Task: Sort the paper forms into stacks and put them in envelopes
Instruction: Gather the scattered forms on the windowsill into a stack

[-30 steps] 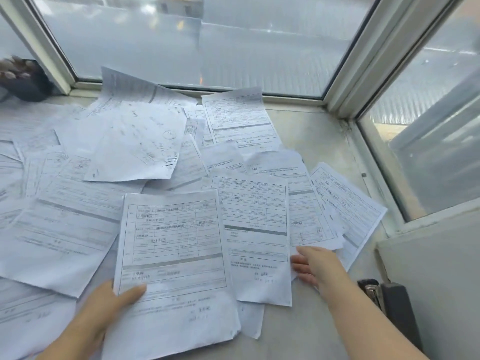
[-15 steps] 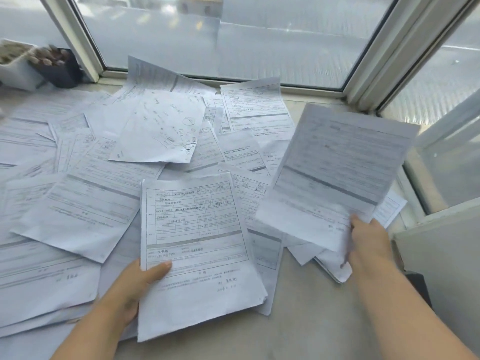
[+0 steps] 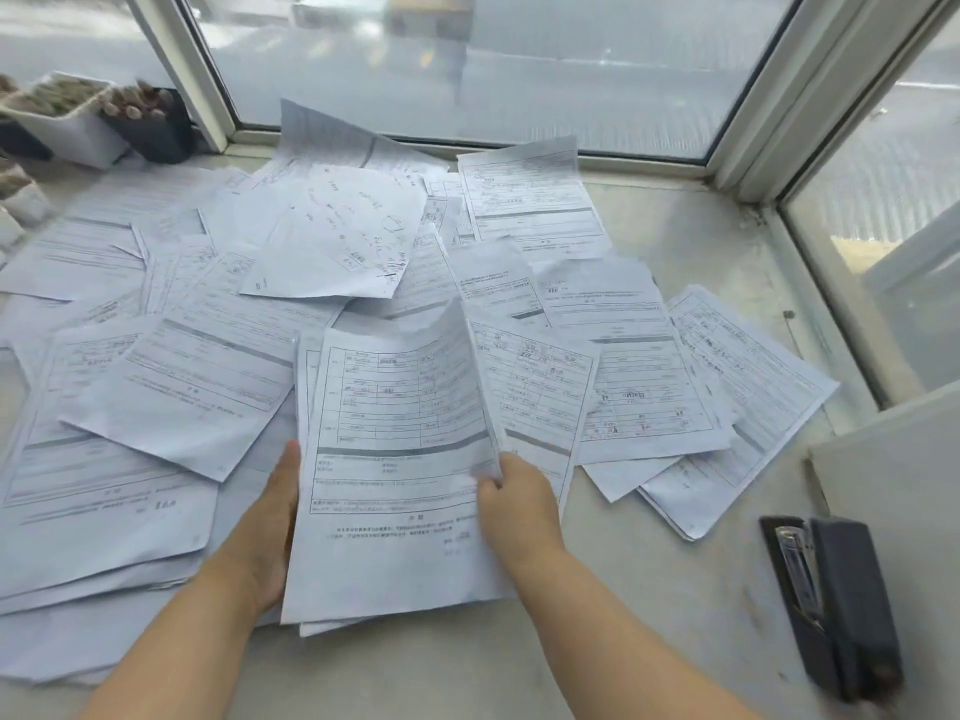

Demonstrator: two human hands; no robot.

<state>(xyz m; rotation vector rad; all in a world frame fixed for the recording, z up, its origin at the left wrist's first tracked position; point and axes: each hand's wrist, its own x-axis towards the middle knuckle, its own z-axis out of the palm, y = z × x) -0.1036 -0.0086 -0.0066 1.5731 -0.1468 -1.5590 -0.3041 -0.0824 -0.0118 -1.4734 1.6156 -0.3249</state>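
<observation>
Many white printed paper forms [image 3: 218, 387] lie scattered and overlapping across a pale stone sill. In front of me a small stack of forms [image 3: 395, 537] sits with a curled top form [image 3: 400, 407] laid on it. My right hand [image 3: 514, 501] pinches the right edge of that top form. My left hand [image 3: 272, 522] lies flat against the stack's left edge, thumb up along the paper. No envelope is in view.
A black stapler [image 3: 836, 605] lies at the lower right on the sill [image 3: 675, 589]. Small plant pots [image 3: 150, 122] and a white planter [image 3: 62, 116] stand at the back left. Window frames [image 3: 753, 122] close the back and right; a white ledge [image 3: 893, 485] juts in at right.
My right hand picked a form up from the right pile, carried it left and set it on the stack by my left hand. The view shifted slightly.
</observation>
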